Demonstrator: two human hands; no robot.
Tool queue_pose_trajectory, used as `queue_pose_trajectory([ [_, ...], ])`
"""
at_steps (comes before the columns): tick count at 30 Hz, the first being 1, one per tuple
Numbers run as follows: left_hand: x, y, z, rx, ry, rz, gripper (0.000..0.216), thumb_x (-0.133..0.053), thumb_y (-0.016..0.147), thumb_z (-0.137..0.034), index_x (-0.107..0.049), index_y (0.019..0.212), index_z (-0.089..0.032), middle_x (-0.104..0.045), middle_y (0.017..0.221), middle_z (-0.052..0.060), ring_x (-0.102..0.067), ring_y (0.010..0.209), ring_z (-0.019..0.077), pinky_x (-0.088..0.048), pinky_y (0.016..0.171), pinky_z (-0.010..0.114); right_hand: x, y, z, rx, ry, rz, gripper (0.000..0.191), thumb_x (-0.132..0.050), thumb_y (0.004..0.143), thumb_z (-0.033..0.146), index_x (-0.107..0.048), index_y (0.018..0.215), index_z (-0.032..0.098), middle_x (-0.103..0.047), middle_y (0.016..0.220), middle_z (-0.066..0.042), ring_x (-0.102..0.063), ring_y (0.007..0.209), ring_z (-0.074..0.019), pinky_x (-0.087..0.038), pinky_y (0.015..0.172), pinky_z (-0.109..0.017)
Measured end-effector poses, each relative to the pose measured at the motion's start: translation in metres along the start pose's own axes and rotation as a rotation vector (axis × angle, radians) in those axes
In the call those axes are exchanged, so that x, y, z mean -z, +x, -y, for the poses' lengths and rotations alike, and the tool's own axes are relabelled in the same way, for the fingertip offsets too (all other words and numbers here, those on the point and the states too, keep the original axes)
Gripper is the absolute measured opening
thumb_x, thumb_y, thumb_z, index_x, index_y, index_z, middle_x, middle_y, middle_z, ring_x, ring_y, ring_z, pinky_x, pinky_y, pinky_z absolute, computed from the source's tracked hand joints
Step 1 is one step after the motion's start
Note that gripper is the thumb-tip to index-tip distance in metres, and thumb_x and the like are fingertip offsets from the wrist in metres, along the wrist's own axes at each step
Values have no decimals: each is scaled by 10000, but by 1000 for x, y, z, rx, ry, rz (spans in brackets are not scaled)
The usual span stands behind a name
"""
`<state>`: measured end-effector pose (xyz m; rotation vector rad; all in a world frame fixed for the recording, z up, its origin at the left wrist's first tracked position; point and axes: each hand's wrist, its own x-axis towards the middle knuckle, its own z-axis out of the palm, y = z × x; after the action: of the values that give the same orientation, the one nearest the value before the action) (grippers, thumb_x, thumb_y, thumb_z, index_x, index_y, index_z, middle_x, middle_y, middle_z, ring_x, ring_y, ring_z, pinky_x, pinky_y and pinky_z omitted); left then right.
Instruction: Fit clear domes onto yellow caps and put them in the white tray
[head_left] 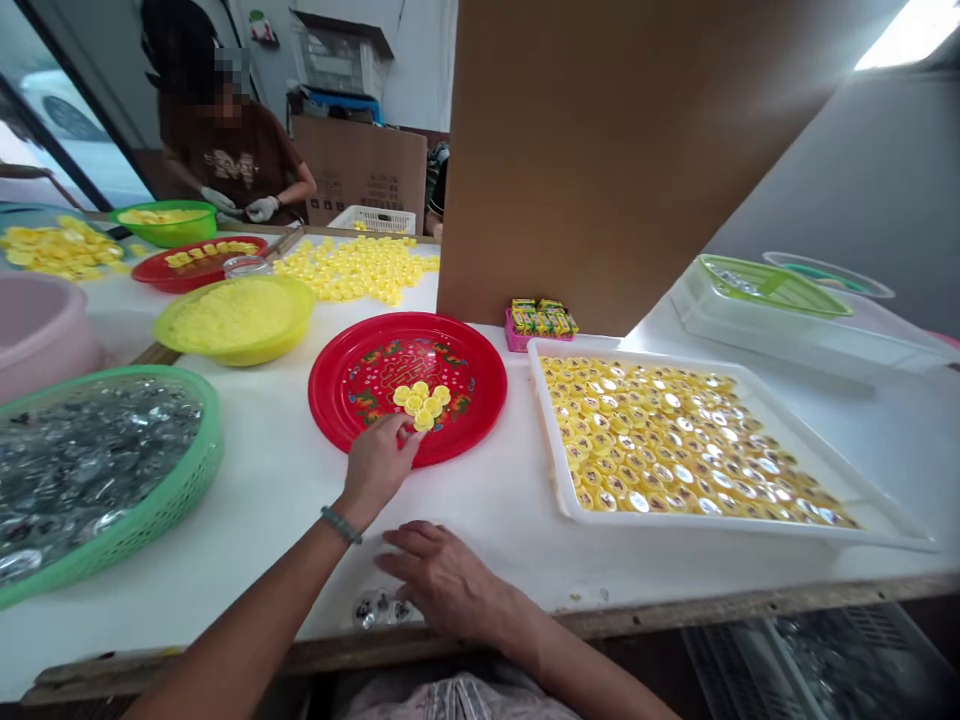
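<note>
1. At far left we see a green basket point(196, 470) heaped with shiny clear-wrapped pieces. It stands well apart from both of our hands.
2. Our left hand point(379, 465) reaches over the near rim of the red plate point(330, 385). Its fingers are bunched, with the tips pointing up and to the right. We cannot tell whether they pinch anything, because the tips are hidden behind the knuckles.
3. A few small shiny pieces point(375, 607) lie on the table point(262, 520) at its near edge, just beside our right fingertips.
4. The yellow caps point(421, 402) sit in a small, roundish cluster near the middle of the plate. They have no long axis to speak of. They lie just ahead and slightly right of our left fingertips, and the nearest cap is touching them or almost so.
5. Our right hand point(442, 580) rests palm down on the table with its fingers spread, gripping nothing. It is farther from the caps than the left hand.
6. The white tray point(553, 450) of filled yellow caps stands just right of the plate, and neither hand touches it.
</note>
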<state>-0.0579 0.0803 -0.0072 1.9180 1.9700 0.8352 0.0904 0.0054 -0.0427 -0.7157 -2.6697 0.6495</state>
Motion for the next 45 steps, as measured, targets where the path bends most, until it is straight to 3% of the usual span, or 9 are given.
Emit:
queue_pose_trajectory([
  [4, -20, 37, -9, 70, 270, 81, 429, -505, 800, -496, -532, 1012, -124, -618, 908, 136, -609, 831, 248, -418, 678, 308, -14, 12, 3, 54, -57, 81, 180, -611, 821, 309, -618, 987, 239, -549, 1229, -18, -473, 1106, -209, -400, 914, -328],
  [8, -40, 50, -9, 125, 312, 140, 421, -524, 808, -442, -503, 1042, -93, -611, 914, 162, -613, 851, 261, -417, 679, 309, -11, 7, -5, 61, -47, 54, 128, -549, 864, 270, -626, 810, 182, -603, 1134, -53, -536, 978, -181, -430, 858, -290],
  [13, -45, 54, 1, 84, 301, 141, 277, -533, 803, -309, -522, 1006, -121, -619, 926, 135, -612, 870, 256, -422, 701, 316, 7, -2, -21, -65, 116, -181, 189, -498, 877, 193, -631, 1007, 155, -647, 985, -86, -575, 911, -174, -461, 812, -266],
  [17, -44, 54, 6, 62, 304, 123, 161, -519, 781, -225, -550, 918, -146, -624, 903, 116, -622, 822, 254, -432, 676, 323, 24, 5, -39, -176, 172, -381, 226, -443, 885, 149, -646, 978, 187, -651, 921, -69, -589, 852, -163, -467, 760, -259],
  [22, -25, 38, 2, 15, 270, 54, 195, -507, 788, -242, -522, 972, -177, -627, 920, 68, -615, 798, 223, -445, 681, 309, 50, 28, -73, -354, 37, -615, 208, -453, 887, 194, -661, 885, 187, -640, 827, -62, -586, 768, -168, -452, 713, -266],
  [27, 3, -14, 7, -112, 89, -84, 294, -526, 784, -237, -509, 1074, -191, -608, 1000, 52, -590, 869, 188, -457, 722, 274, 73, 41, -89, -424, -89, -643, 194, -480, 869, 196, -670, 833, 180, -627, 766, -51, -566, 695, -157, -430, 639, -248],
  [33, 8, -68, 34, -113, 97, 120, 207, -501, 802, -226, -584, 988, -194, -587, 931, 39, -579, 743, 158, -454, 652, 258, 44, 15, -38, -233, 135, -298, 188, -475, 886, 177, -662, 904, 189, -621, 792, -39, -558, 703, -132, -423, 634, -220],
  [39, -2, -70, 51, -67, 185, 160, 204, -568, 790, -324, -585, 933, -180, -609, 905, 50, -593, 802, 196, -442, 690, 279, 7, -3, 3, -29, 270, 64, 268, -562, 782, 70, -664, 1000, 187, -596, 953, -58, -541, 917, -164, -433, 828, -261],
  [45, -10, -70, 46, 95, 30, 139, 251, -622, 748, -417, -591, 859, -195, -649, 732, 18, -595, 662, 179, -411, 594, 266, 5, -6, 5, 2, 140, 222, 203, -544, 801, 76, -674, 921, 177, -576, 918, -51, -517, 878, -161, -424, 797, -266],
])
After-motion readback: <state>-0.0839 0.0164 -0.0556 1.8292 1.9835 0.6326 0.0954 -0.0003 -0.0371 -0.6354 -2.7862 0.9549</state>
